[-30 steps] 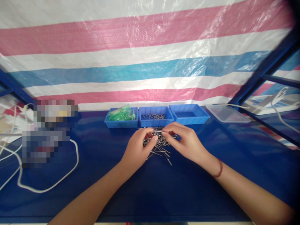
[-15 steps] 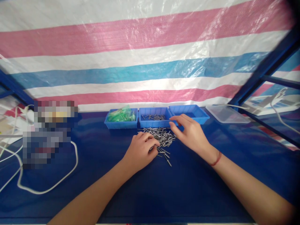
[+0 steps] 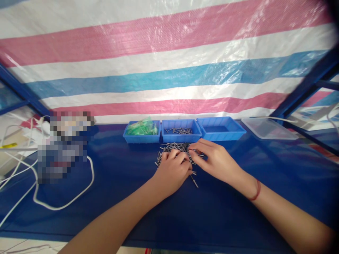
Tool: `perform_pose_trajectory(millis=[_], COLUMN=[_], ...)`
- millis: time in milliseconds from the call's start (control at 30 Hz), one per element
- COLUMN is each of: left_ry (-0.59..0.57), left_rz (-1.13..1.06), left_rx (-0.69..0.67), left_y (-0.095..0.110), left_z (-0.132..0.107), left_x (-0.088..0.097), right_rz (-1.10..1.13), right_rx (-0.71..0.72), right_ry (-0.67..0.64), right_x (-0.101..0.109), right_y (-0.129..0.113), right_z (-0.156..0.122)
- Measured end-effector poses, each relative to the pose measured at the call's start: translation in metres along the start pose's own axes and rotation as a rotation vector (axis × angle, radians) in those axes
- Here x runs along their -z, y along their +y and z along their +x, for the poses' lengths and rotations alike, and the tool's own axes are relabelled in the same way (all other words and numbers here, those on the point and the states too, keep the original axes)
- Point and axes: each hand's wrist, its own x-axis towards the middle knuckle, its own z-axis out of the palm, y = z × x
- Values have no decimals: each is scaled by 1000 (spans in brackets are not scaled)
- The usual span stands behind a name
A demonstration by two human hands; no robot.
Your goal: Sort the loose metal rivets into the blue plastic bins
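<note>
Loose metal blind rivets (image 3: 169,146) lie in a pile on the blue tabletop (image 3: 212,218). My left hand (image 3: 173,173) rests over the front of the pile, its fingers curled round some rivets that they mostly hide. At the pile's right side is my right hand (image 3: 218,160), thumb and forefinger drawn together among the rivets; what lies between the tips is hidden. Behind the pile stands a blue bin (image 3: 182,138) with several more rivets inside. A single stray rivet (image 3: 195,181) lies in front of my left fingers.
Left of the rivet bin, another blue bin (image 3: 141,140) holds green plastic packaging (image 3: 144,127). To its right is a third blue bin (image 3: 225,135), then a translucent lid (image 3: 268,128). A white cable (image 3: 63,206) loops over the left side. A striped tarp (image 3: 169,77) hangs behind.
My right hand has come down from the rivet bin's front edge to the pile, its fingers closing. My left hand has shifted slightly right over the rivets. The camera view has moved a little.
</note>
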Motion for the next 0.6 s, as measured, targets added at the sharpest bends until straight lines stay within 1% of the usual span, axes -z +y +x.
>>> perform_pose_trajectory(millis=[200, 333, 433, 600], left_ry=[-39, -37, 2, 145], left_rz=[-5, -30, -54, -140], left_rx=[47, 51, 74, 169], left_y=[2, 2, 0, -7], left_z=[-1, -3, -3, -1], left_x=[1, -2, -4, 0], right_rz=[23, 36, 82, 191], right_rx=[39, 16, -31, -83], right_ry=[-61, -111, -101, -134], right_x=[-3, -3, -2, -1], right_y=[-3, -4, -6, -9], right_z=[-1, -1, 0, 1])
